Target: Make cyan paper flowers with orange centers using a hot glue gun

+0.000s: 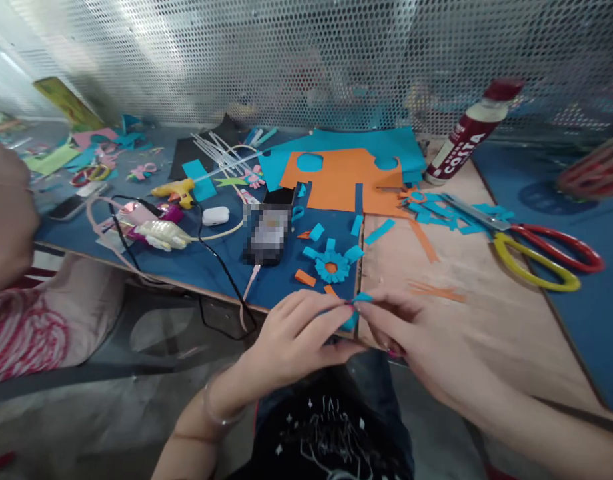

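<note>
At the table's front edge my left hand [306, 330] and my right hand [404, 327] meet, fingertips pinched on a small blue paper strip [362, 298]. Part of that strip is hidden behind the fingers. Just beyond them lies a blue paper flower [332, 265] with an orange middle and looped petals. Short orange paper pieces [305, 277] and a blue paper strip [380, 231] are scattered around it. Farther back, a cut-out orange sheet [331, 179] rests over a larger blue sheet [381, 143].
Scissors [531, 247] with red and yellow handles lie at the right, near a Costa bottle [466, 137]. A phone [269, 230] is plugged into a cable. Left of it are an earbud case [215, 216] and a yellow glue gun [174, 191]. Another person's arm [9, 213] is at the far left.
</note>
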Demonstrator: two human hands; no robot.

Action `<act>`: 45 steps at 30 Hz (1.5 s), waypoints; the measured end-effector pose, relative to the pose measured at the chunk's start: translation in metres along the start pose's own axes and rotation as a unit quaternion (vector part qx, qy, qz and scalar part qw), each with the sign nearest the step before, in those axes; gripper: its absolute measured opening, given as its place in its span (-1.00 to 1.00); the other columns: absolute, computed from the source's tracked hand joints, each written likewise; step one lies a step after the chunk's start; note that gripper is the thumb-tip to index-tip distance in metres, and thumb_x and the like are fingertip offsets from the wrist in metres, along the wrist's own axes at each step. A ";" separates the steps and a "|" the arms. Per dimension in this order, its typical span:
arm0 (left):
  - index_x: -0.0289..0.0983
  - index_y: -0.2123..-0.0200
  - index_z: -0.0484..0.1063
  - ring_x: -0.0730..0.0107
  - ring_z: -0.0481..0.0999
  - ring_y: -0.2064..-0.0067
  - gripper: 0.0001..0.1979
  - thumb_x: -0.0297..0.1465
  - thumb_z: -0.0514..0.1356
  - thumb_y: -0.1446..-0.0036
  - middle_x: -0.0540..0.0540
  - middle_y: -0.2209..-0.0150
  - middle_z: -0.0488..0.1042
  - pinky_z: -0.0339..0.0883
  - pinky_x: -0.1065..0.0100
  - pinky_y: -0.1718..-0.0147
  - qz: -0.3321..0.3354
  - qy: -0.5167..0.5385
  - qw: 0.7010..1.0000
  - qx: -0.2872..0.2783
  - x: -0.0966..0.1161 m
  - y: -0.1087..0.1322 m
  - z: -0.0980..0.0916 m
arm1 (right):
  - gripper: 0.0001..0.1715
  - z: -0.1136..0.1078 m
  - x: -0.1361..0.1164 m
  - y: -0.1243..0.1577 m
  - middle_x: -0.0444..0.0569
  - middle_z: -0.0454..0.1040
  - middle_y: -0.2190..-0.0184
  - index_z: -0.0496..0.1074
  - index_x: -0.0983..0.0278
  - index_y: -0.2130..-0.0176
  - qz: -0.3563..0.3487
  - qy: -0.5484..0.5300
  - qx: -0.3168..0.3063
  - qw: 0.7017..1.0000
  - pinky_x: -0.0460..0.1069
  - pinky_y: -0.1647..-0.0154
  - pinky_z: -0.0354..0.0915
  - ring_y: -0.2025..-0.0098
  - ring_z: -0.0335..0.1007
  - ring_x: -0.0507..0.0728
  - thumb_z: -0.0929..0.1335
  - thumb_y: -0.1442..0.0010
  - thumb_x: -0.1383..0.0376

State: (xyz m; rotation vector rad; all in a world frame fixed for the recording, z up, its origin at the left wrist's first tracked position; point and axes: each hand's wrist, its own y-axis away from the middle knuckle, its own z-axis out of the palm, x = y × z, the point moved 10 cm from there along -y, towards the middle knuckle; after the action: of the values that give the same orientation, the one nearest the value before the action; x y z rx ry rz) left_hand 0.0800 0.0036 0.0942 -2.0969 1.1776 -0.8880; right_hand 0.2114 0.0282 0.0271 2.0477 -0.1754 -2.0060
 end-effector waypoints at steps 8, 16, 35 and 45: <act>-0.24 0.00 0.41 0.32 0.57 0.07 -0.74 -0.48 0.25 -0.24 -0.12 0.10 0.59 0.49 0.26 0.08 -0.114 -0.008 0.993 -0.004 -0.047 -0.013 0.002 | -0.61 -0.009 -0.019 -0.041 -0.20 0.35 0.57 0.46 0.24 0.17 -0.039 0.095 -0.033 0.994 -0.09 0.61 0.14 0.61 0.17 -0.03 0.33 -0.24 -0.01; -0.23 0.02 0.42 0.25 0.59 0.12 -0.78 -0.38 0.24 -0.26 -0.08 0.13 0.61 0.47 0.17 0.10 -0.187 -0.107 0.974 -0.077 -0.098 0.005 0.001 | -0.45 -0.001 -0.038 -0.066 0.15 0.48 0.02 0.42 0.36 -0.08 -0.426 0.556 -0.047 0.712 0.25 -0.05 0.27 -0.07 0.28 0.35 0.40 -0.22 0.07; -0.19 0.16 0.49 0.37 0.63 0.15 -0.84 -0.50 0.29 -0.18 0.04 0.16 0.63 0.48 0.33 0.11 -0.284 -0.024 0.953 -0.104 -0.114 0.014 0.005 | -0.61 -0.002 -0.031 -0.070 -0.04 0.52 0.07 0.36 0.22 -0.06 -0.406 0.511 -0.039 0.756 0.14 -0.05 0.17 -0.01 0.35 0.19 0.37 -0.28 0.16; -0.20 0.15 0.49 0.36 0.63 0.13 -0.86 -0.46 0.28 -0.20 0.03 0.15 0.63 0.45 0.32 0.09 -0.287 -0.031 0.952 -0.105 -0.114 0.017 0.006 | -0.64 -0.008 -0.035 -0.070 -0.02 0.55 0.12 0.40 0.24 -0.01 -0.400 0.483 -0.011 0.778 0.13 -0.01 0.18 0.04 0.39 0.19 0.38 -0.27 0.15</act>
State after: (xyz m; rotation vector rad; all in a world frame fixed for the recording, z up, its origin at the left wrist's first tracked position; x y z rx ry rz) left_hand 0.0317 0.0969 0.0474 -2.6852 0.6486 -0.9637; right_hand 0.2106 0.1058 0.0418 3.1260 1.0621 -0.8678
